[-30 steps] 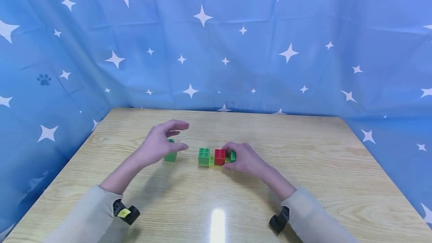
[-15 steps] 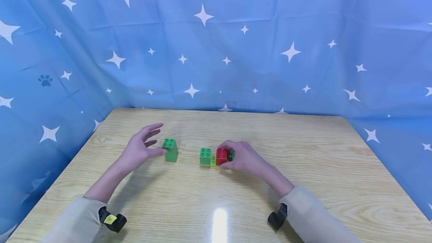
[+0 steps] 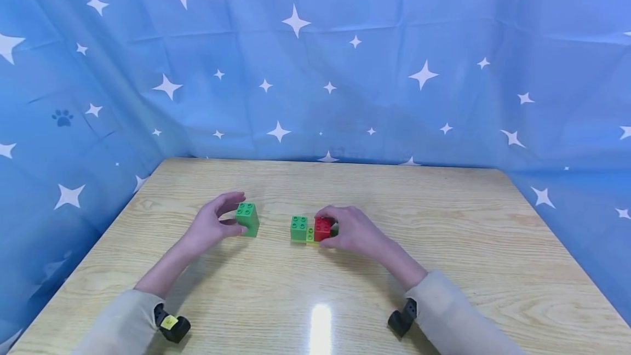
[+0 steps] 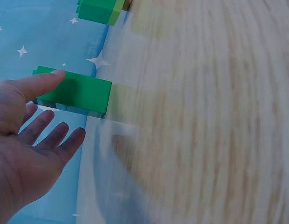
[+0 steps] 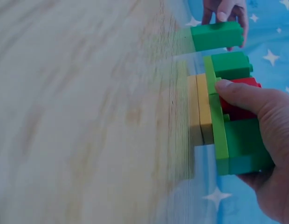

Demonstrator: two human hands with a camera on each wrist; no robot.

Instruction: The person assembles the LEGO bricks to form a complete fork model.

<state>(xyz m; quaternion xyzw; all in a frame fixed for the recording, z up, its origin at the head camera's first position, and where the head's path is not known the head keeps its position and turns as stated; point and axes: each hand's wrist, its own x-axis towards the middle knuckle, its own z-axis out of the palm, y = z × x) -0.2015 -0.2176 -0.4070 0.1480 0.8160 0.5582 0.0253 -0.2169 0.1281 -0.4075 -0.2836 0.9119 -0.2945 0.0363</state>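
Observation:
A tall green toy-brick block (image 3: pixel 248 219) stands upright left of centre. My left hand (image 3: pixel 209 226) is beside it, thumb at its near side; in the left wrist view the fingers (image 4: pixel 65 144) are spread and do not wrap round the block. My right hand (image 3: pixel 356 233) holds the right part of a brick assembly, thumb in front, fingertips behind. It has lime-green plates (image 5: pixel 219 135) over tan layers (image 5: pixel 200 112), with a green brick (image 3: pixel 298 228) at the left, a red brick (image 3: pixel 322 229) in the middle and another green brick (image 5: pixel 247 145) at the right, mostly hidden in the head view.
The pieces rest on a light wooden table (image 3: pixel 276 300). A blue curtain (image 3: pixel 315 70) with white stars hangs behind it and along both sides. Black wrist cameras are strapped over both sleeves (image 3: pixel 113 322). A bright light reflection (image 3: pixel 320 327) lies near the front.
My left hand has drawn back leftward from above the tall green block, then come in at its left side. My right hand has shifted slightly left along the assembly, covering its right green brick.

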